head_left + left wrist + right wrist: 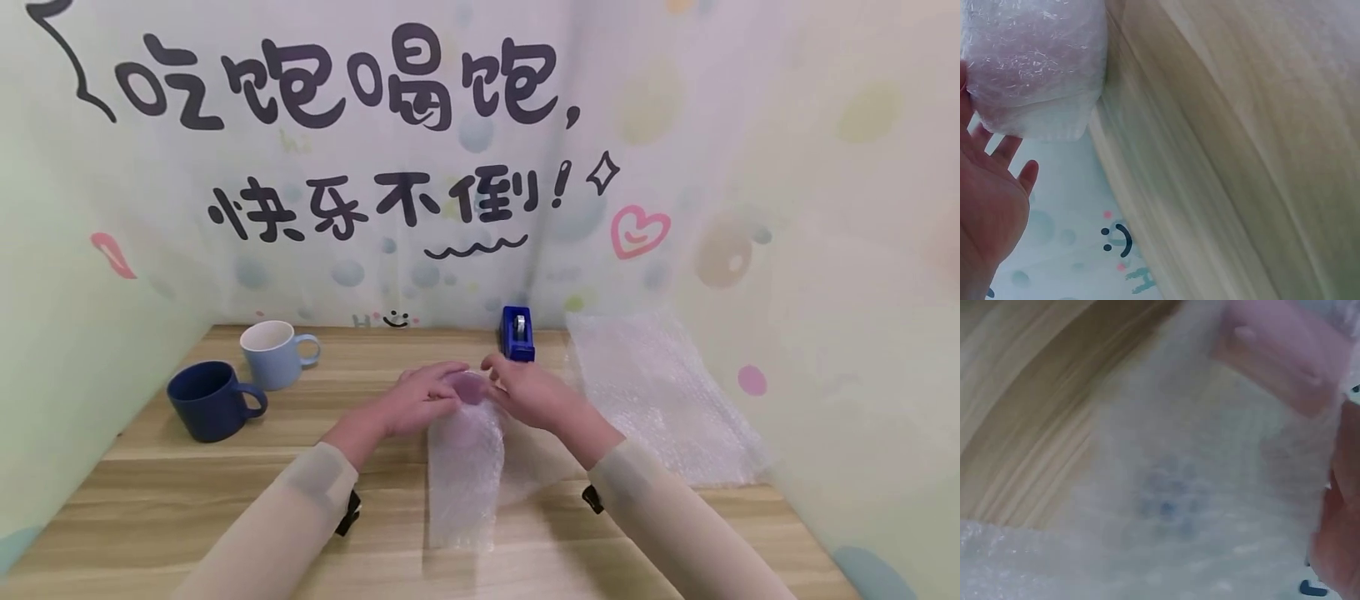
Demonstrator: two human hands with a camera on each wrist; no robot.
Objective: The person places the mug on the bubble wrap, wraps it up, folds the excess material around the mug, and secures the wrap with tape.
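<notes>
A pink mug (468, 387) stands upright at the middle of the table, wrapped in bubble wrap (463, 492) with its mouth showing. One strip of the wrap hangs toward me, and another part spreads to the right. My left hand (420, 398) holds the mug's left side, its fingers at the far rim and its thumb nearer me. At the right rim, my right hand (532, 396) grips the wrap with bent fingers. In the right wrist view, a pink part of the mug (1285, 353) shows beside the translucent sheet, which hides part of the right fingers.
To the left stand a dark blue mug (206, 404) and a light blue mug (273, 358). A blue tape dispenser (517, 335) sits just beyond the right hand. Another bubble wrap sheet (652, 392) lies at the right, against the wall. The wooden table (360, 550) ends at a printed wall covering.
</notes>
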